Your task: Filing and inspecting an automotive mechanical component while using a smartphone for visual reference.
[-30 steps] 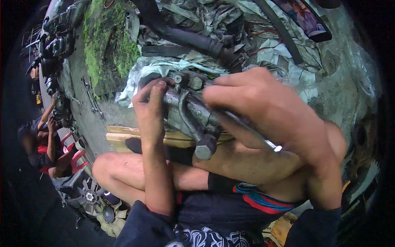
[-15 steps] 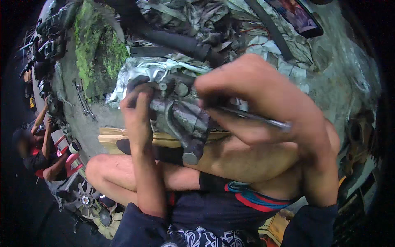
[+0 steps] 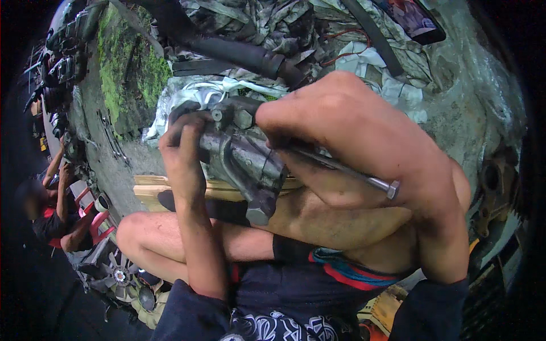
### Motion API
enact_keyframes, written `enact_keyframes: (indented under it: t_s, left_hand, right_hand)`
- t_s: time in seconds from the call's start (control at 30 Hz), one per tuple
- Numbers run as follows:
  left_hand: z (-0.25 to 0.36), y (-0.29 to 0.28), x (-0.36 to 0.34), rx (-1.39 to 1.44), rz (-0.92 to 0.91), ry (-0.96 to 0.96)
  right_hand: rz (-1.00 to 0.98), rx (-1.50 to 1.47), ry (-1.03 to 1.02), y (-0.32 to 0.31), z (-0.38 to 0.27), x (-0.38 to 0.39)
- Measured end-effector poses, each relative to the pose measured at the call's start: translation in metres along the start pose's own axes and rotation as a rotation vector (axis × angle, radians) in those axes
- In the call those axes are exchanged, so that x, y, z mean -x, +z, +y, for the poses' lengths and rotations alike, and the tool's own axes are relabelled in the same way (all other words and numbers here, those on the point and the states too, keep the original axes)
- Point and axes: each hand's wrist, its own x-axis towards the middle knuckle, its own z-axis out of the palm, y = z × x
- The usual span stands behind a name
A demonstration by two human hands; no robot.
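Observation:
My left hand (image 3: 185,133) is wrapped round the left end of a greasy grey metal pump-like housing (image 3: 256,162), thumb and fingers closed on it. A curved metal pipe (image 3: 232,165) runs along the housing down to a large hex fitting (image 3: 259,210). On its upper side are a hex bolt head (image 3: 243,118) and a round stud. My right hand (image 3: 335,122) is closed at the housing's right side, its fingertips partly hidden. A long bolt (image 3: 352,170) lies in its grip, hex head toward my right wrist; the bolt's other end is out of sight.
Wooden boards (image 3: 151,190) lie under the housing, by my legs. Beyond it are a black hose (image 3: 233,51) and crumpled dirty cloth (image 3: 290,28). A phone (image 3: 418,23) lies far right, wrenches (image 3: 112,136) at left. Another person (image 3: 51,216) sits at far left.
My right hand and the bolt have shifted slightly left, and the bolt head sits a little lower. The left hand keeps its hold on the housing.

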Motion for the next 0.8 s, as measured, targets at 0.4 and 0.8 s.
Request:
enact_keyframes:
  t_s: [0.4, 0.8]
  left_hand:
    - [0.002, 0.010, 0.003, 0.055, 0.002, -0.049]
    - [0.004, 0.003, 0.003, 0.103, -0.003, 0.009]
  right_hand:
    - [-0.484, -0.094, 0.077, -0.014, 0.006, -0.011]
    - [-0.610, -0.038, 0.214, -0.025, -0.002, -0.028]
